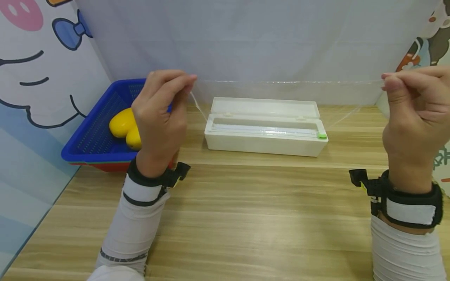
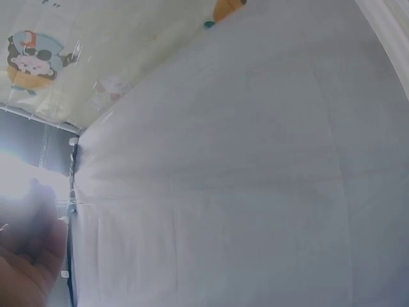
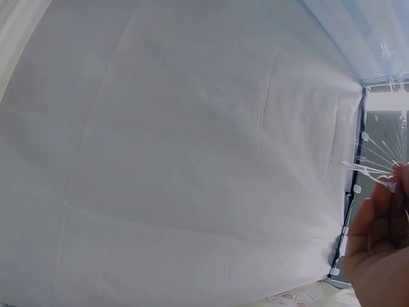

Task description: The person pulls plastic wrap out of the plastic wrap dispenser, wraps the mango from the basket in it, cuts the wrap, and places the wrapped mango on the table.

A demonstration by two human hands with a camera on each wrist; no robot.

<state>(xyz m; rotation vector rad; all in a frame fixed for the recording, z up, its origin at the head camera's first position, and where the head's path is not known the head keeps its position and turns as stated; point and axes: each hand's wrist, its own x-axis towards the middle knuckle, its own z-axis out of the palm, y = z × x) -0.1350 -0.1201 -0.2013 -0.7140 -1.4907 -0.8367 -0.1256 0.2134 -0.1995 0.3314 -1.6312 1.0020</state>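
A sheet of clear cling film (image 1: 288, 90) stretches taut between both raised hands. Its near edge runs almost level, and its lower part slants down toward a white cling film box (image 1: 265, 142) with its lid tipped back. My left hand (image 1: 163, 113) pinches the left corner between thumb and fingers. The right corner is pinched by my right hand (image 1: 416, 109). In the right wrist view, bunched film creases (image 3: 377, 167) fan out from the fingertips. The left wrist view shows the left hand (image 2: 29, 249) only at its edge, against bright light.
Left of the box stands a blue basket (image 1: 79, 154) with yellow fruit (image 1: 123, 123) in it, partly behind my left hand. A green slider (image 1: 322, 136) sits at the box's right end. White curtain (image 1: 260, 43) backs the wooden table (image 1: 260, 218); printed panels (image 1: 38, 97) flank it.
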